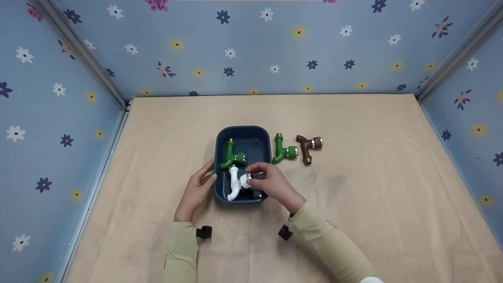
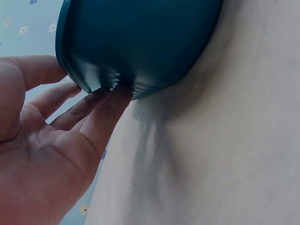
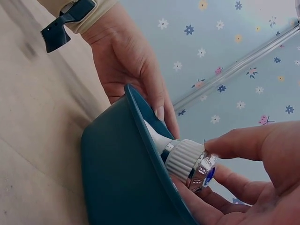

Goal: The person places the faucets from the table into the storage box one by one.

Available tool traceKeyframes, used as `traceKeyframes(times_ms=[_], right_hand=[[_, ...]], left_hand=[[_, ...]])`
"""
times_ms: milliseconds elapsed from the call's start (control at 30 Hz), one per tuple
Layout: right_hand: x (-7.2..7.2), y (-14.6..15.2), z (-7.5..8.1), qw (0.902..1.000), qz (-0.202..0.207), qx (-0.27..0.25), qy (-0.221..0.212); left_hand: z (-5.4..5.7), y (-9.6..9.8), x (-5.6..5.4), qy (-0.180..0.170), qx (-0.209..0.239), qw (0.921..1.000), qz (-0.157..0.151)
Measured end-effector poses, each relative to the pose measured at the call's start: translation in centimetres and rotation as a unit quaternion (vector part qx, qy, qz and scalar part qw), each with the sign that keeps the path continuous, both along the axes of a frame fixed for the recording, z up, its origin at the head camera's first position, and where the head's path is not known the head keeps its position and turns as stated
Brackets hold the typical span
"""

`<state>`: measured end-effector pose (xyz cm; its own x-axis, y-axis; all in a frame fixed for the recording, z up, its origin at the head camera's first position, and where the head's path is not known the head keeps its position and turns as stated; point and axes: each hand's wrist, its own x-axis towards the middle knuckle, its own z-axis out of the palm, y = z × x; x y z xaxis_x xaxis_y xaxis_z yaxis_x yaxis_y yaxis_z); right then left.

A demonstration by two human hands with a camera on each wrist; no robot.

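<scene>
A dark blue plastic basin [image 1: 243,131] stands on the table. My left hand [image 1: 199,188] rests against its left side, fingers nearly straight along the outer wall [image 2: 140,42] and thumb at the rim. My right hand [image 1: 275,184] pinches the ridged knob of a white tap [image 1: 234,182] between thumb and fingers. That white tap [image 3: 185,157] lies low in the near part of the basin, its knob showing above the rim in the right wrist view. Behind it in the basin lies a green tap [image 1: 230,151]. Something dark [image 1: 257,194] lies partly hidden under my right hand.
Right of the basin, another green tap [image 1: 280,151] lies close to the wall, with a brown tap [image 1: 306,149] beyond it. Wrist camera mounts [image 1: 285,232] stick out from the sleeves. Flower-patterned panels [image 1: 251,47] enclose the cloth-covered table [image 1: 373,177].
</scene>
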<state>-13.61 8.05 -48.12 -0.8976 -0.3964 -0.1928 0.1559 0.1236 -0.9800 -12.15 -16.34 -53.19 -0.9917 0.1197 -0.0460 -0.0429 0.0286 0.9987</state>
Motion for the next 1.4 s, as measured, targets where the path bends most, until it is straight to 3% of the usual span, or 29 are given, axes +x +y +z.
traceKeyframes(times_ms=[133, 400, 733, 1100, 1400], right_hand=[[-0.1, 0.0, 0.2, 0.9999, 0.011, 0.003, 0.004], [0.7, -0.3, 2.9, 0.9992, 0.03, 0.01, 0.023], [-0.6, -0.9, -0.3, 0.9987, 0.029, 0.033, 0.023], [-0.8, -1.3, -0.5, 0.9987, 0.042, 0.027, 0.005], [-0.9, -1.3, -0.4, 0.9986, 0.018, -0.019, -0.047]], left_hand=[[0.1, 0.0, 0.0, 0.0, 0.002, 1.0, 0.002], [-0.1, 0.0, 0.0, 0.012, 0.01, 0.9999, 0.001], [-0.1, 0.0, 0.0, 0.017, 0.006, 0.9998, 0.004], [0.0, 0.1, 0.1, -0.002, 0.004, 0.9999, 0.012], [0.0, 0.2, 0.1, 0.0, -0.005, 0.9999, 0.011]])
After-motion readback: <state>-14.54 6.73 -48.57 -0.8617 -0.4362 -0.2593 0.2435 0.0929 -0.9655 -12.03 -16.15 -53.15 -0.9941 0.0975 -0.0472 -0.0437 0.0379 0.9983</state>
